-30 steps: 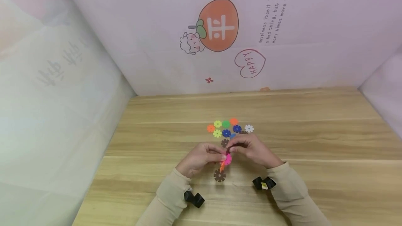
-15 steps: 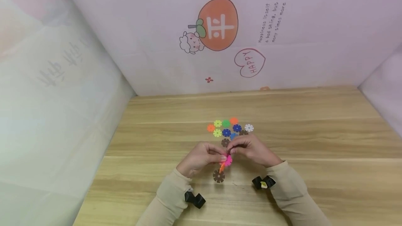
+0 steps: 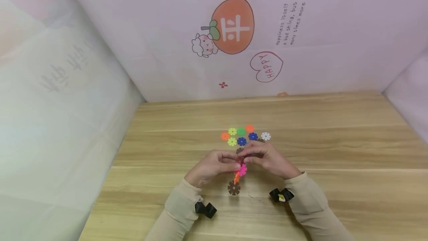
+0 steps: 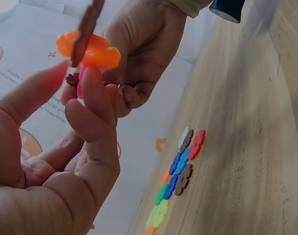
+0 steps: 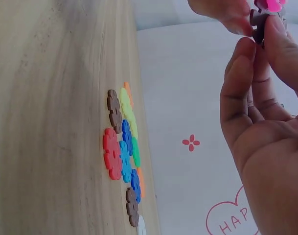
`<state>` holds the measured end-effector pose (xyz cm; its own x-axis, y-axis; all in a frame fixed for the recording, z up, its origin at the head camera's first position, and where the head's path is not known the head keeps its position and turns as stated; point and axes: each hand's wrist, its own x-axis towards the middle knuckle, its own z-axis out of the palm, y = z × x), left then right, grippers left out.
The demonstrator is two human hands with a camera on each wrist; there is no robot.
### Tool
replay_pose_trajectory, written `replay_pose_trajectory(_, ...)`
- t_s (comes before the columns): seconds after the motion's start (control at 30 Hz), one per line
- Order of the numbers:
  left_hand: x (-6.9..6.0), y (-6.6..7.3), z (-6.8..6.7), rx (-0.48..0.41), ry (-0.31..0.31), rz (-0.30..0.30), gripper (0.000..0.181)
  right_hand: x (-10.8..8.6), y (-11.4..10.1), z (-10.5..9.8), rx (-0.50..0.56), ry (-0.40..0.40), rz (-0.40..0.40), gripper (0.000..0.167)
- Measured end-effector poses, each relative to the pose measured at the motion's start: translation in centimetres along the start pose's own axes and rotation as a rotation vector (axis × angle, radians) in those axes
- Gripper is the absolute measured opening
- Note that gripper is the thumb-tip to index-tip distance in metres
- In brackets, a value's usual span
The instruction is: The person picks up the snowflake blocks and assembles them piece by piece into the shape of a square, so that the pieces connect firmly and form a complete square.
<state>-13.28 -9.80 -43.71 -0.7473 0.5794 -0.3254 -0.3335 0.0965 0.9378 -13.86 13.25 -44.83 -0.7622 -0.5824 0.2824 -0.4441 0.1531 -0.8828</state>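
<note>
Held above the table is a short chain of notched plastic snowflake discs: a brown disc [image 3: 234, 188] at its near end, an orange disc [image 3: 236, 177] and a pink disc [image 3: 243, 169]. My left hand [image 3: 212, 167] pinches the chain at the pink disc between thumb and fingers. Thumb and fingertips of my right hand [image 3: 269, 159] pinch another brown disc [image 5: 258, 24], which meets the pink one at its edge. Fingers partly cover that meeting place, so how deep the notches sit cannot be told.
Loose discs lie flat on the wooden table [image 3: 167, 140] beyond my hands, including a white disc [image 3: 265, 136], a green disc [image 3: 241, 131] and a red disc [image 5: 112, 154]. A printed cloth [image 3: 180, 66] rises behind the table's far edge.
Both hands stay close together with the same discs. The right fingers have shifted slightly up and left over the brown disc, and the chain has moved only a little.
</note>
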Motion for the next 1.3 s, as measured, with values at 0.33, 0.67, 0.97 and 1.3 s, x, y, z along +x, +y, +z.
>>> replay_pose_trajectory(0.33, 0.2, 0.0, 0.1, 0.047, 0.043, 0.031, 0.035, 0.0, -0.1, 0.2, -0.014, 0.079, 0.072, 0.020)
replay_pose_trajectory(0.67, 0.0, 0.2, -0.6, 0.077, 0.112, 0.050, 0.041, -1.0, 0.5, -1.8, -0.287, 0.094, 0.339, 0.025)
replay_pose_trajectory(0.97, 0.2, 0.1, -0.7, -0.002, 0.176, 0.044, 0.041, -1.0, 1.9, -2.0, -0.467, 0.052, 0.443, 0.023)
replay_pose_trajectory(1.3, 0.4, 0.0, -0.5, -0.069, 0.212, 0.043, 0.038, 0.0, 2.1, -0.9, -0.535, 0.042, 0.436, 0.023)
